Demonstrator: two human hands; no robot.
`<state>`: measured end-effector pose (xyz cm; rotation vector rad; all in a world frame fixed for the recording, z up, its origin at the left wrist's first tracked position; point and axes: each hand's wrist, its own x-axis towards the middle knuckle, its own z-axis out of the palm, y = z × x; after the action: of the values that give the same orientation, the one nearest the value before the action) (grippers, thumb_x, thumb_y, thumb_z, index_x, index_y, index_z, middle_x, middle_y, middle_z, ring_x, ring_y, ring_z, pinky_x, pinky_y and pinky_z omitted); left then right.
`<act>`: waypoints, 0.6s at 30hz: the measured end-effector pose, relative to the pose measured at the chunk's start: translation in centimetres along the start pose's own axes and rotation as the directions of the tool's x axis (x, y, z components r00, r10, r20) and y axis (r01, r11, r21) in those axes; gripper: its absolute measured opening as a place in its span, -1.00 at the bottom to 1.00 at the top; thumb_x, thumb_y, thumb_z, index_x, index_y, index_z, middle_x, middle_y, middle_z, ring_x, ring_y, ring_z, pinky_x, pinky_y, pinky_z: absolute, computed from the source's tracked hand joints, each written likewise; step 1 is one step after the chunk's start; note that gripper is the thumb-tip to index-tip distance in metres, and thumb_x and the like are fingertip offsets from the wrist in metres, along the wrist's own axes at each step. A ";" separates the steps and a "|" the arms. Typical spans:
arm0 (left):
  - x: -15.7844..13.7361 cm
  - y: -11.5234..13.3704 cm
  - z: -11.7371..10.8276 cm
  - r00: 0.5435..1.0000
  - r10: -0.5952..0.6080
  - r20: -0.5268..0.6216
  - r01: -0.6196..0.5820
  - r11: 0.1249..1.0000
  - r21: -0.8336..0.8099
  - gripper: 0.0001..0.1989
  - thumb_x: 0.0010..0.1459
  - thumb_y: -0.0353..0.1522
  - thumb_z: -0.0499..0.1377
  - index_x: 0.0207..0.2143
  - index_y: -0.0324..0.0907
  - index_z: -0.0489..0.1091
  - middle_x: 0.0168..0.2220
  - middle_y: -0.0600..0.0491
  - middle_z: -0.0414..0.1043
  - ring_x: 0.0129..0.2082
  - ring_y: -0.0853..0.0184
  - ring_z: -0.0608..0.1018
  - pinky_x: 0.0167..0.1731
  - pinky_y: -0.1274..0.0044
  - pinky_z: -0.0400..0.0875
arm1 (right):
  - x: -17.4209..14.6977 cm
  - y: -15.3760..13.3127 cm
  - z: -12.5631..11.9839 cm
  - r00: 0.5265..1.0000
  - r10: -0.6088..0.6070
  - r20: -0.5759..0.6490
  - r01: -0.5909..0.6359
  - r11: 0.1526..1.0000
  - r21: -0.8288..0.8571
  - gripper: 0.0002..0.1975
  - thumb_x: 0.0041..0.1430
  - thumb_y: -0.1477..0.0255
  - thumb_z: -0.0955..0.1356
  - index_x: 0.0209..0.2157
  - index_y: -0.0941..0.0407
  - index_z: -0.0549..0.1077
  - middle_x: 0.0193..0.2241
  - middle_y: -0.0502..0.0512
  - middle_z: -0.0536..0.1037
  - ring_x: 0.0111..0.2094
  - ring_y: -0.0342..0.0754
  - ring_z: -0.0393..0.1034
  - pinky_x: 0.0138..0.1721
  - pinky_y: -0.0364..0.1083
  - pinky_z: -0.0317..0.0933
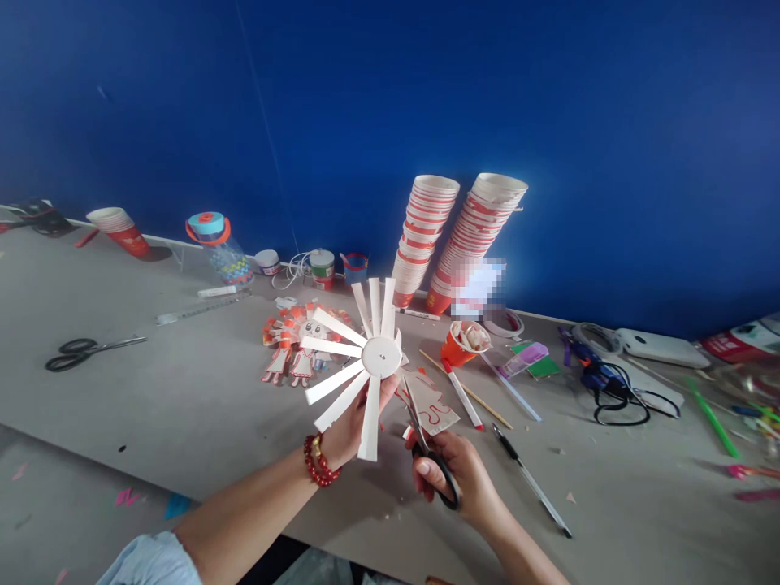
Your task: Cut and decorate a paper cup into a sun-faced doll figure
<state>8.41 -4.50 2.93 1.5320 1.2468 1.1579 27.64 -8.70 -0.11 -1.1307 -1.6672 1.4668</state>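
Observation:
My left hand (pixel 352 424) grips a paper cup cut into long white strips that fan out round its base (pixel 382 357). A beaded red bracelet circles that wrist. In my right hand (pixel 454 471) is a pair of scissors (pixel 448 481) with black handles, fingers through the loops and blades pointing up beside the cut cup. Behind the blades lies a piece of card with red outlines drawn on it (pixel 434 398). Several paper figures (pixel 301 361) in white and red dresses lie behind the strips, partly hidden.
Two tall stacks of paper cups (pixel 420 236) lean by the blue wall. An orange cup of scraps (pixel 464 345), a red-capped marker (pixel 466 400) and a pen (pixel 536 483) lie to the right, with a glue gun (pixel 600 378) beyond. Spare scissors (pixel 91 351) and a bottle (pixel 223 252) are left.

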 end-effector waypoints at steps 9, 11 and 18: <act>0.3 -0.4 0.4 0.992 0.129 -0.005 -0.129 0.990 0.059 -0.66 0.28 -0.13 0.02 -0.11 -0.09 0.47 -0.12 0.02 0.57 0.06 0.09 0.50 0.19 0.31 0.30 | 0.0 0.1 0.1 1.000 0.002 0.005 -0.001 1.000 -0.026 -0.38 0.08 -0.16 0.29 -0.30 0.18 0.35 -0.68 0.03 0.44 -0.72 -0.15 0.27 -0.66 -0.18 0.16; 0.2 -1.0 0.4 0.991 0.131 -0.001 -0.131 0.989 0.072 -0.66 0.29 -0.15 0.02 -0.08 -0.10 0.46 -0.09 0.00 0.56 0.07 0.08 0.48 0.21 0.28 0.26 | 0.0 0.0 0.1 1.000 0.009 0.012 -0.009 0.999 -0.039 -0.39 0.08 -0.16 0.29 -0.30 0.18 0.36 -0.67 0.03 0.44 -0.72 -0.14 0.27 -0.66 -0.18 0.16; 0.2 -1.5 0.2 0.990 0.132 0.050 -0.136 0.987 0.090 -0.70 0.28 -0.26 0.03 -0.04 -0.05 0.47 0.00 0.04 0.52 0.07 0.11 0.49 0.19 0.31 0.29 | -0.1 0.1 0.2 0.999 0.033 0.011 -0.033 0.999 -0.026 -0.40 0.07 -0.15 0.30 -0.31 0.17 0.37 -0.66 0.01 0.42 -0.70 -0.13 0.27 -0.66 -0.17 0.17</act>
<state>8.30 -4.09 1.51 1.7241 1.1978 1.1583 27.54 -8.84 -0.21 -1.1712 -1.6875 1.4788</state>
